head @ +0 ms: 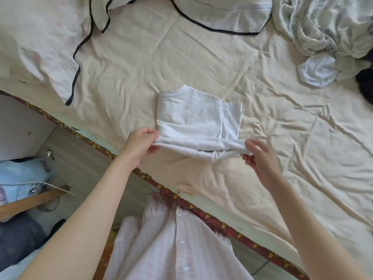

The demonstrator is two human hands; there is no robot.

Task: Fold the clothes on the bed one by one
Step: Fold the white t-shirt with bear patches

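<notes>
On the cream bed sheet (201,57) a white T-shirt (189,120) lies partly folded, its near edge lifted; the left hand (139,144) and right hand (260,156) each pinch one corner of that edge. A crumpled clothes pile (323,37) at far right runs out of frame, its dark garment (365,87) barely visible

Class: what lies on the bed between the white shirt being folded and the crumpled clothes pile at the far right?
Head view: only bare, wrinkled cream sheet between the white shirt and the clothes pile.
</notes>
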